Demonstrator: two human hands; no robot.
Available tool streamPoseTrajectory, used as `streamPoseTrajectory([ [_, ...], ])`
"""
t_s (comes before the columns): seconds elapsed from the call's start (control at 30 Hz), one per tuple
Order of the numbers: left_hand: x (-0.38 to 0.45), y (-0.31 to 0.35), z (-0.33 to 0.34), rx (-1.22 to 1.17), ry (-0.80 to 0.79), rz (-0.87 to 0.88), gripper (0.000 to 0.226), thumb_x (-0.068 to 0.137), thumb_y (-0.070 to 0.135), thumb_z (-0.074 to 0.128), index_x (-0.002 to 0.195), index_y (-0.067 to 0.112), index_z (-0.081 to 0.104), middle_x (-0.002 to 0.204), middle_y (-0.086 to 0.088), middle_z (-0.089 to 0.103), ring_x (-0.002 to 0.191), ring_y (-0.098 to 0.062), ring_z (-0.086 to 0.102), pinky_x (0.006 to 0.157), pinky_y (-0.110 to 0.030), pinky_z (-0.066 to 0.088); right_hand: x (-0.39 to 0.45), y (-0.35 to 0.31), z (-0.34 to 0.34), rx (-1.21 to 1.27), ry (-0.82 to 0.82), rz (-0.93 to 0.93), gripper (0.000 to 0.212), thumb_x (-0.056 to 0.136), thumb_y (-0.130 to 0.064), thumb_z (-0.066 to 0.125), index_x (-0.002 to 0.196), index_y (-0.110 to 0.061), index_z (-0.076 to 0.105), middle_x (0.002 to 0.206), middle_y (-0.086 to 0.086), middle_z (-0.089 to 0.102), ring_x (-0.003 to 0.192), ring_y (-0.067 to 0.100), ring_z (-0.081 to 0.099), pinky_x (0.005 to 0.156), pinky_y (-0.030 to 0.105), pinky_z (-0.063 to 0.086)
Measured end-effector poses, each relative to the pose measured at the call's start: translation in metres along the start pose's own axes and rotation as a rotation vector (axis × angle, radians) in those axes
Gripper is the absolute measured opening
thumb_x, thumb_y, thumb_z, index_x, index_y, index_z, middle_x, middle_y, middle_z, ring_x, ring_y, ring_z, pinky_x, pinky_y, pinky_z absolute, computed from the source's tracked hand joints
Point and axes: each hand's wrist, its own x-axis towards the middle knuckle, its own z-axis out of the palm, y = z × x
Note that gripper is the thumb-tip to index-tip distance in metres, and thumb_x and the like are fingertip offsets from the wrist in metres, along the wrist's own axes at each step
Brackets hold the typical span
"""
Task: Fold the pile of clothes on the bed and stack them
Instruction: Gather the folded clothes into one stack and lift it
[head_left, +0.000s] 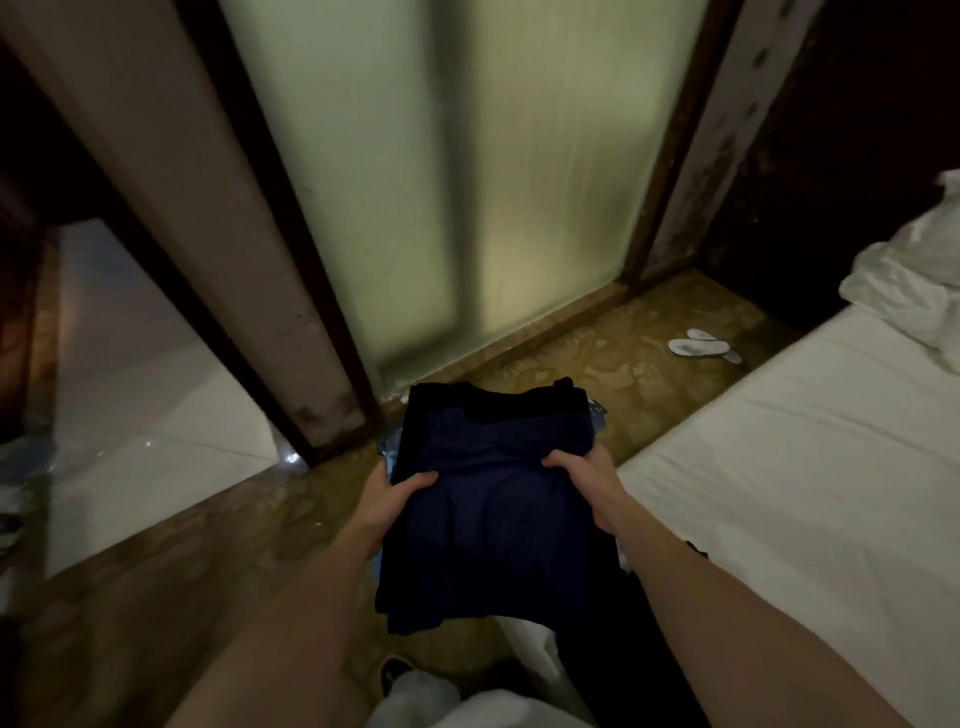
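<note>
while both hands hold it up over the patterned floor (597, 358), a stack of dark folded clothes (488, 499) sits between them, clear of the bed (810, 467). the left hand (387, 506) grips the stack's left edge, thumb curled over the top of the navy cloth and the other fingers hidden beneath it. the right hand (587, 486) grips the right edge the same way, its fingers (558, 462) bunching a small fold of the fabric. on top lies a navy garment, with a black garment (498, 402) showing at the far end beyond the fingers, and slivers of a pale blue piece (600, 415) peeking out at the edges lower down in the stack. the near end of the navy cloth hangs loose below the wrists. just to the right of the right hand runs the bed with its white sheet, and a crumpled white duvet (914, 280) lies well beyond on it. far ahead of the fingers, a pair of white slippers (701, 345) rests on the floor near a frosted glass panel (467, 182). to the left of the left hand, a pale tiled floor (150, 395) shows through a doorway.
</note>
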Motion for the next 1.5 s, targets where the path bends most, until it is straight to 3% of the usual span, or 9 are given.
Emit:
streamPoseTrajectory([
  [0.13,0.010,0.015,-0.058,-0.103,0.020,0.000,0.056,0.078,0.018,0.083,0.128,0.020,0.057,0.119,-0.002,0.069,0.105,-0.022,0.069,0.078,-0.031,0.057,0.011,-0.013,0.068,-0.040,-0.071,0.006,0.037,0.073,-0.003,0.075,0.105,-0.018,0.067,0.104,0.004,0.072,0.098,0.023,0.067,0.091,0.042,0.055],
  [0.23,0.018,0.023,-0.107,-0.166,0.060,0.004,0.053,0.079,0.017,0.082,0.127,0.020,0.058,0.119,-0.005,0.070,0.105,-0.023,0.070,0.084,-0.035,0.057,0.022,-0.018,0.125,-0.079,-0.124,0.014,0.044,0.070,-0.007,0.079,0.111,-0.016,0.067,0.105,0.005,0.072,0.098,0.024,0.068,0.090,0.043,0.056],
  [0.47,0.031,0.031,-0.233,-0.237,0.190,0.009,0.066,0.073,0.026,0.088,0.131,0.021,0.056,0.121,-0.007,0.070,0.104,-0.025,0.070,0.092,-0.043,0.057,0.036,-0.027,0.270,-0.131,-0.287,0.003,0.031,0.077,0.001,0.077,0.102,-0.013,0.067,0.100,0.006,0.070,0.093,0.021,0.067,0.072,0.030,0.055],
  [0.67,0.024,0.044,-0.323,-0.262,0.359,0.015,0.050,0.077,0.021,0.084,0.121,0.020,0.059,0.114,-0.006,0.071,0.099,-0.025,0.071,0.082,-0.038,0.058,0.040,-0.026,0.379,-0.191,-0.412,0.006,0.050,0.069,-0.005,0.083,0.116,-0.011,0.066,0.109,0.008,0.071,0.098,0.023,0.068,0.088,0.039,0.057],
  [0.93,0.025,0.057,-0.413,-0.304,0.534,0.048,0.054,0.080,0.033,0.081,0.127,0.020,0.057,0.116,-0.003,0.069,0.102,-0.024,0.069,0.084,-0.037,0.057,0.047,-0.037,0.501,-0.259,-0.581,0.010,0.034,0.074,-0.007,0.081,0.102,-0.017,0.065,0.103,0.007,0.071,0.095,0.023,0.069,0.083,0.037,0.058],
  [1.17,0.057,0.080,-0.481,-0.307,0.657,0.083,0.048,0.081,0.030,0.081,0.123,0.019,0.061,0.117,-0.005,0.070,0.102,-0.023,0.070,0.089,-0.040,0.057,0.080,-0.049,0.604,-0.307,-0.674,0.019,0.051,0.070,-0.012,0.084,0.116,-0.013,0.063,0.108,0.007,0.070,0.097,0.024,0.069,0.089,0.042,0.057],
  [1.3,0.079,0.106,-0.514,-0.317,0.722,0.110,0.039,0.084,0.025,0.078,0.118,0.021,0.059,0.112,-0.001,0.068,0.100,-0.021,0.067,0.077,-0.031,0.055,0.097,-0.068,0.661,-0.316,-0.714,0.003,0.049,0.072,-0.011,0.083,0.115,-0.018,0.059,0.109,0.006,0.068,0.098,0.023,0.067,0.087,0.038,0.057],
  [1.4,0.098,0.119,-0.541,-0.330,0.766,0.129,0.045,0.083,0.026,0.079,0.123,0.020,0.058,0.116,-0.002,0.068,0.103,-0.021,0.066,0.084,-0.033,0.054,0.109,-0.084,0.700,-0.347,-0.769,-0.015,0.036,0.076,-0.010,0.081,0.103,-0.021,0.060,0.104,0.005,0.068,0.096,0.022,0.066,0.084,0.035,0.056],
  [1.5,0.116,0.126,-0.568,-0.356,0.785,0.116,0.059,0.080,0.030,0.082,0.131,0.020,0.054,0.120,-0.001,0.066,0.107,-0.023,0.065,0.093,-0.039,0.054,0.121,-0.094,0.736,-0.379,-0.795,-0.027,0.042,0.074,-0.012,0.082,0.111,-0.018,0.062,0.105,0.006,0.069,0.097,0.023,0.067,0.088,0.038,0.057],
])
